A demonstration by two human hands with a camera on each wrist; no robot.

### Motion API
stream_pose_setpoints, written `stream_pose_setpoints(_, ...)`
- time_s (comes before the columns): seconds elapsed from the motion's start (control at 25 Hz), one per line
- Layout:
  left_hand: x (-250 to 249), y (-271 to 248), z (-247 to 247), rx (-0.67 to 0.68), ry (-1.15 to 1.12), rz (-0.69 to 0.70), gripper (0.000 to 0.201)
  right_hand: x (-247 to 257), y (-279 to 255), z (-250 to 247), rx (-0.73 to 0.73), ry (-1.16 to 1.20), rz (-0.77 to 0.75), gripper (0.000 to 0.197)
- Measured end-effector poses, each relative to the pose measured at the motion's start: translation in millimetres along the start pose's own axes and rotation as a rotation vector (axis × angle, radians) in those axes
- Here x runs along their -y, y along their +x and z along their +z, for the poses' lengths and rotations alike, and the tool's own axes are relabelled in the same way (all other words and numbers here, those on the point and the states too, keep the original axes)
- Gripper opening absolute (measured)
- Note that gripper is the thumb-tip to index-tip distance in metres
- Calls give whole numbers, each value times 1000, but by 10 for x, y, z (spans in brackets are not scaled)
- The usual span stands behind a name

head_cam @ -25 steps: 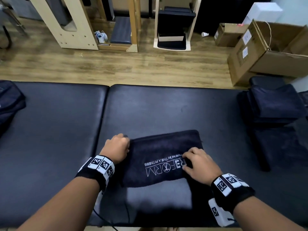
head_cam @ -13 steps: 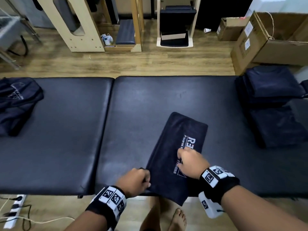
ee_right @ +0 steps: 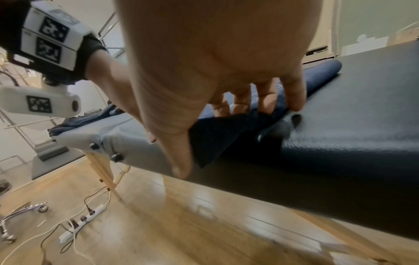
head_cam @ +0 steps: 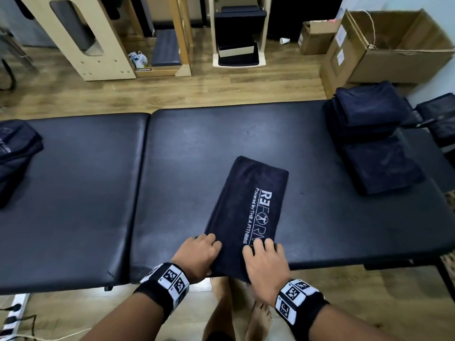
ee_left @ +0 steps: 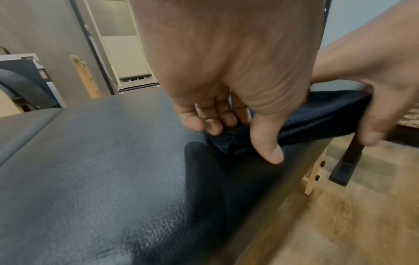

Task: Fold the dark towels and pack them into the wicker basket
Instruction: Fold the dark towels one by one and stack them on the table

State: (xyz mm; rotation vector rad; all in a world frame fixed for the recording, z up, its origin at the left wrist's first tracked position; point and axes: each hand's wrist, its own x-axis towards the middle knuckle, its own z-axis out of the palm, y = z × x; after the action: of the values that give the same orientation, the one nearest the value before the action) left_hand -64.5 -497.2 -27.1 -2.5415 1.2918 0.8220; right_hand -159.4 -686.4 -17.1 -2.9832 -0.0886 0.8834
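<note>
- We have the dark towel (head_cam: 248, 207) folded into a long strip, printed side up, lying on the black padded counter (head_cam: 98, 193); its near end hangs over the counter's front edge.
- We grip that near end at both corners: the left hand (head_cam: 199, 254) pinches the left corner between thumb and curled fingers (ee_left: 211, 123), and the right hand (head_cam: 266, 262) pinches the right corner in the same manner.
- Risk: uneven lift. If one corner leads, we judge the next fold will land skewed against the far end.
- Risk: layer slip. A pinch that misses the lower layers would let them sag open off the edge.
- Risk: drag. Pulling toward us could slide the whole strip off the counter to the floor.
- Folded towels (head_cam: 369, 124) are stacked at the right end; more dark cloth (head_cam: 17, 148) lies at the left.
- The wicker basket cannot be identified with certainty; a woven patch shows at the right margin only.
</note>
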Motion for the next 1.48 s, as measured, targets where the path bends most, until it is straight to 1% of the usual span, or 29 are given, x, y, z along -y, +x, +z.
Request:
stream_pose_setpoints(0.12,97,50,-21,-95,52,68,29,-33,82,-93,30,-13,-24,44)
stream_pose_setpoints(0.16,116,59,-57,-124,58,95,27,-66,95,-193,44,-2,-40,40)
stream_pose_setpoints(0.24,160,94,-206,-140,17,114,25,-170,144,-378,-3,55,-51,35)
stream_pose_setpoints(0.32,234,181,-476,-159,-126,63,27,-290,199,-563,-56,182,-17,31)
stream_pose_setpoints(0.36,299,260,-653,-160,-208,7,27,-353,227,-675,-82,242,24,29)
stream_pose_setpoints(0.44,438,441,-997,-156,-339,-41,26,-497,300,-905,-151,339,118,28)
stream_pose_setpoints(0.6,681,928,-1538,-219,-469,-25,27,-864,619,-1274,-210,564,348,26)
stream_pose_setpoints(0.68,747,1205,-1673,-283,-547,-58,30,-1030,818,-1397,-260,655,442,32)
stream_pose_setpoints(0.72,775,1345,-1700,-333,-545,-83,36,-1106,917,-1416,-295,656,489,40)
stream_pose_setpoints(0.76,792,1454,-1699,-395,-497,-102,42,-1153,994,-1409,-337,622,527,48)
stream_pose_setpoints(0.8,797,1528,-1667,-451,-422,-96,45,-1168,1046,-1373,-396,568,536,51)
stream_pose_setpoints(0.84,779,1558,-1624,-483,-342,-55,42,-1158,1075,-1308,-465,501,501,47)
stream_pose_setpoints(0.88,748,1564,-1557,-489,-266,24,38,-1124,1081,-1220,-503,439,424,39)
stream_pose_setpoints(0.92,720,1557,-1485,-464,-192,118,36,-1091,1084,-1123,-475,392,324,33)
stream_pose_setpoints(0.96,694,1541,-1404,-399,-129,186,39,-1053,1071,-1028,-398,362,232,33)
stream_pose_setpoints(1.0,665,1515,-1334,-317,-81,202,48,-1017,1053,-941,-297,344,189,40)
stream_pose_setpoints(1.04,661,1509,-1275,-250,-51,169,60,-996,1059,-867,-221,342,202,50)
stream_pose_setpoints(1.12,702,1531,-1198,-221,-57,72,80,-986,1108,-812,-186,401,320,74)
stream_pose_setpoints(1.2,751,1527,-1167,-185,-91,-13,89,-978,1167,-811,-171,509,429,89)
stream_pose_setpoints(1.24,765,1526,-1158,-171,-120,-45,89,-982,1182,-813,-150,571,454,93)
stream_pose_setpoints(1.28,774,1521,-1153,-168,-167,-76,85,-979,1187,-829,-136,639,460,95)
stream_pose_setpoints(1.32,776,1519,-1142,-181,-243,-118,76,-975,1194,-838,-151,707,471,94)
stream_pose_setpoints(1.36,769,1510,-1147,-202,-338,-172,63,-969,1196,-850,-198,757,507,92)
stream_pose_setpoints(1.4,759,1507,-1151,-214,-433,-236,50,-969,1193,-864,-251,803,574,86)
stream_pose_setpoints(1.44,740,1502,-1167,-215,-512,-303,43,-975,1194,-887,-284,856,668,76)
stream_pose_setpoints(1.48,732,1504,-1162,-205,-589,-363,41,-990,1205,-919,-291,917,758,64)
